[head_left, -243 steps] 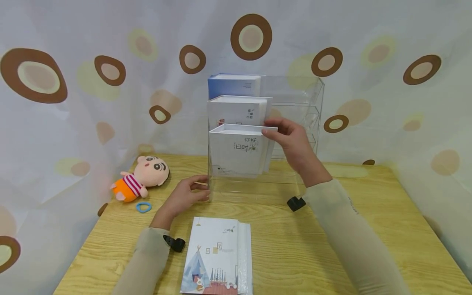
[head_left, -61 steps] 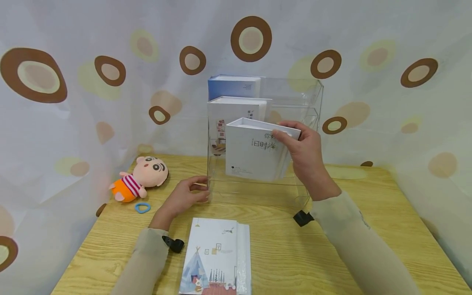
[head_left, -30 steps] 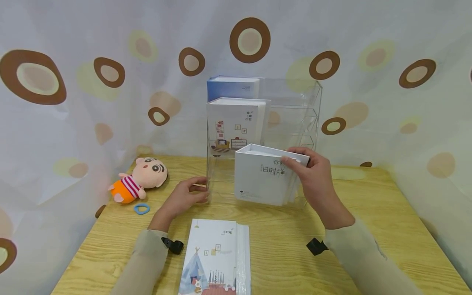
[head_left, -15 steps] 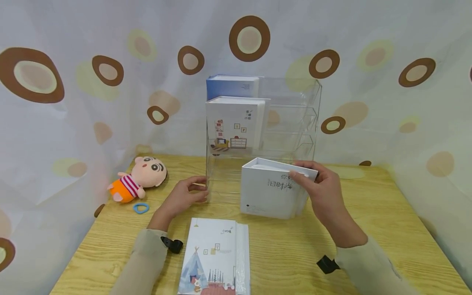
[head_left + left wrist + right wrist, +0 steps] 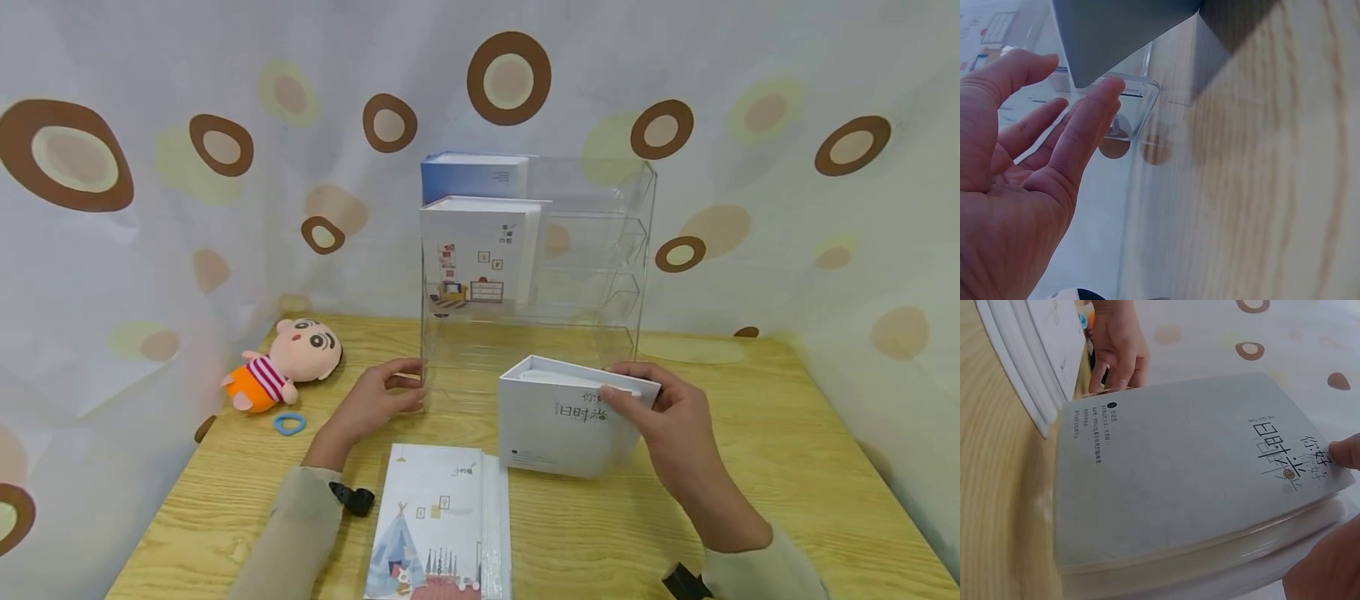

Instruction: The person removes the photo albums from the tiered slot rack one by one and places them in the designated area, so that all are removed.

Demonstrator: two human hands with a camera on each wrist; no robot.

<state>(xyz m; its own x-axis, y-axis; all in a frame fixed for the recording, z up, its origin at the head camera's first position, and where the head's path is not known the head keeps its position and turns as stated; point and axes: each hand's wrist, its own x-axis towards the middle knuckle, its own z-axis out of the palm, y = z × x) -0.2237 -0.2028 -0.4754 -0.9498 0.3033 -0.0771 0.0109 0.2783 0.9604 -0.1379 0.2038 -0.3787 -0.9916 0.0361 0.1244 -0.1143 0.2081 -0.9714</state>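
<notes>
Wood table under clear rack, 2 album fronts showing in it. Album stack lies nearer me. White album, in front of rack, pinched by my right hand. Left hand: fingers and thumb apart, at rack's left edge.

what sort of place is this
Probably an indoor tabletop set-up, perhaps for filming; what lies beyond is hidden. A wood-grain table has wrinkled, circle-patterned sheeting behind it and on both sides, and a black device sits at the cuff of the left sleeve.
</notes>
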